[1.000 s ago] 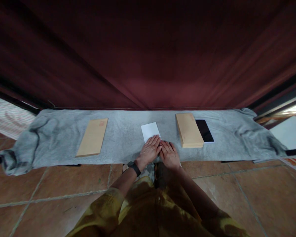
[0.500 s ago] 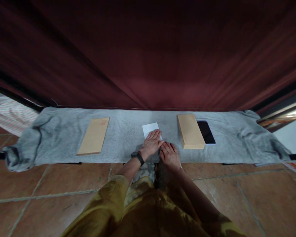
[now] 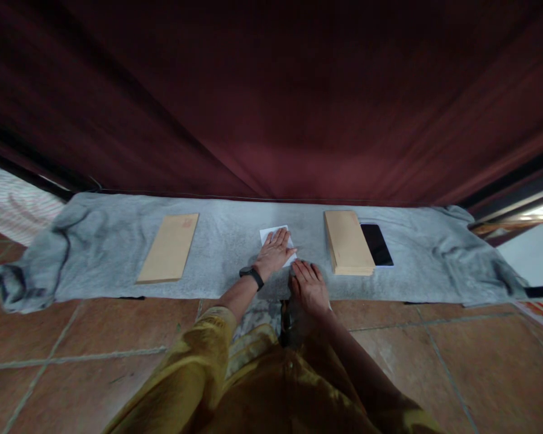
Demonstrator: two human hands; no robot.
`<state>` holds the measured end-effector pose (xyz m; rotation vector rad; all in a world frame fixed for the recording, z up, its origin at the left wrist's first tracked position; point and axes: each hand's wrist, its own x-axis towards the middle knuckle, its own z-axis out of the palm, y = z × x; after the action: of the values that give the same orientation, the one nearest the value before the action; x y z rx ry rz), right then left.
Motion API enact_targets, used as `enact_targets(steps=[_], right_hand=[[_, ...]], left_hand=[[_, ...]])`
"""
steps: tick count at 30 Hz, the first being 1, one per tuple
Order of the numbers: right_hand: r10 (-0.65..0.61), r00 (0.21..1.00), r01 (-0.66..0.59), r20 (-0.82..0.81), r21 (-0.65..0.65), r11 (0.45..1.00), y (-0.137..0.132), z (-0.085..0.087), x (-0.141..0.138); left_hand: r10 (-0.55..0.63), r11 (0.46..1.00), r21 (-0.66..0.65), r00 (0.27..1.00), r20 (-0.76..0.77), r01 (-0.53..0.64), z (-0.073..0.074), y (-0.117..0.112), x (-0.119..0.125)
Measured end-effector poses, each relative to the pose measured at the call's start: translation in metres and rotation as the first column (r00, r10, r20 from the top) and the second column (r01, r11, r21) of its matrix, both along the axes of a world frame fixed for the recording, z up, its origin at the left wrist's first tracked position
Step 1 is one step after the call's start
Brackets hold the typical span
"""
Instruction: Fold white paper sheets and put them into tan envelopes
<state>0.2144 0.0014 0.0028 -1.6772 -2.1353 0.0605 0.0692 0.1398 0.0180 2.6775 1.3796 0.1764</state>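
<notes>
A white sheet of paper (image 3: 291, 259) lies on the grey cloth in front of me, mostly covered by my left hand (image 3: 274, 252). That hand is flat on the paper with its fingers stretched out, and a dark band circles its wrist. Just right of the paper's near corner, my right hand (image 3: 310, 287) rests palm down, fingers extended and close together. To the right stands a stack of brown envelopes (image 3: 349, 242). On the left lie brown envelopes (image 3: 168, 248) with a small reddish print; how many is hard to tell.
A dark-screened phone or tablet (image 3: 377, 244) sits partly under the right stack's edge. The grey cloth (image 3: 235, 229) drapes over a long narrow surface. Behind it hangs a dark red curtain (image 3: 271, 120). Tiled floor (image 3: 117, 328) shows below.
My left hand has slid forward over the paper, covering more of its far part and baring its near right corner. My right hand stays nearly where it was.
</notes>
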Motion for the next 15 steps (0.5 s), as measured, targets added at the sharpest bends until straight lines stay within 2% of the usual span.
enact_targets(steps=[8,15], right_hand=[[0.001,1.000,-0.001,-0.011,0.007,1.000,0.000,0.001,0.000],[-0.006,1.000,0.006,0.004,-0.010,1.000,0.000,0.003,-0.001]], left_hand=[[0.066,0.998,-0.004,0.998,-0.013,-0.066,-0.003,0.005,-0.008],[0.133,0.991,-0.010,0.990,-0.050,-0.134,0.001,0.000,-0.022]])
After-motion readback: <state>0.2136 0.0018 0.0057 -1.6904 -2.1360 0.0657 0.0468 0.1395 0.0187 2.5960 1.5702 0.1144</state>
